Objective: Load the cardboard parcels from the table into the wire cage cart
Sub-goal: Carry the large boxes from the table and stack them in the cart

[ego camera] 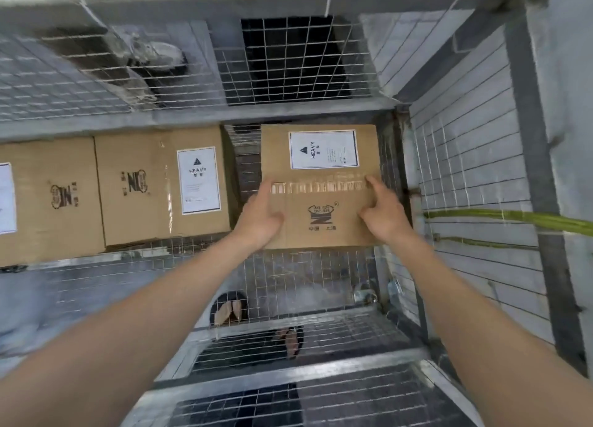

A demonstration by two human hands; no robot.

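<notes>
A taped cardboard parcel (324, 202) with a white HEAVY label lies inside the wire cage cart (465, 169), against its right mesh wall. My left hand (261, 216) rests on the parcel's left edge with fingers straight. My right hand (382, 210) presses on its right side, index finger stretched along the tape and the other fingers bent. Two more parcels stand to the left in the cage: one with a HEAVY label (160, 186) and one at the far left (48, 202). A narrow gap separates the labelled parcel from the one under my hands.
The cage's grey frame bar (256, 113) runs behind the parcels, with mesh above it. The lowered front mesh panel (305, 346) lies below my arms, my feet showing through it. A green strap (513, 219) crosses the right wall.
</notes>
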